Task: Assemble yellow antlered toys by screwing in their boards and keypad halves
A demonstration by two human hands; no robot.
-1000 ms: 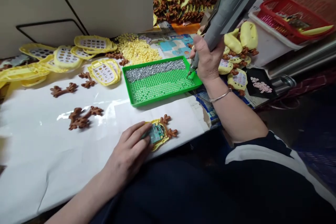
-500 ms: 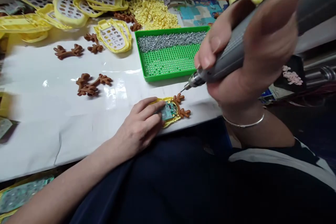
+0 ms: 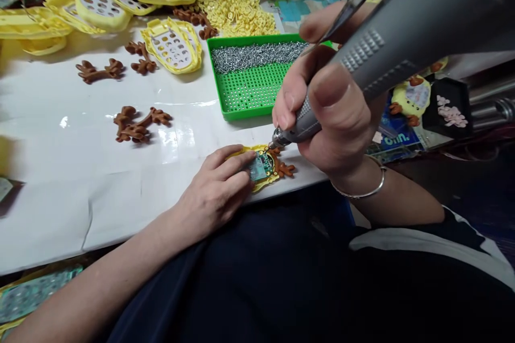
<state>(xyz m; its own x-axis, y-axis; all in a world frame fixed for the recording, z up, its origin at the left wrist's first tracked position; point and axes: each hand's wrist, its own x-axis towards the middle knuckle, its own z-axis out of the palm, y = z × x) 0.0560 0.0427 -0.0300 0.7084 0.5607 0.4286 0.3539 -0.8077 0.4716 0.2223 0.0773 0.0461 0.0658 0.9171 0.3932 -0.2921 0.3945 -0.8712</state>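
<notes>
My right hand [image 3: 333, 102] is wrapped round a grey electric screwdriver [image 3: 386, 37], which slants down to the left. Its tip meets the upper corner of a green circuit board [image 3: 259, 166] lying in a yellow plastic shell [image 3: 257, 187]. Brown antler pieces [image 3: 286, 170] stick out from the shell's right end, partly hidden behind the screwdriver. With fingers laid over the board and shell, my left hand [image 3: 217, 185] holds them against the white table. The thumb is out of sight.
A green perforated tray [image 3: 249, 102] of small screws [image 3: 257, 58] stands behind the shell. Brown antlers [image 3: 139, 126], yellow shells with holes [image 3: 171, 45] and a heap of small yellow parts [image 3: 237, 10] lie farther back. A black dish [image 3: 448, 110] with pink pieces is at right.
The screwdriver in my right hand has moved down and left, from above the antlers onto the board's corner. My left hand stays on the shell. The view has shifted slightly.
</notes>
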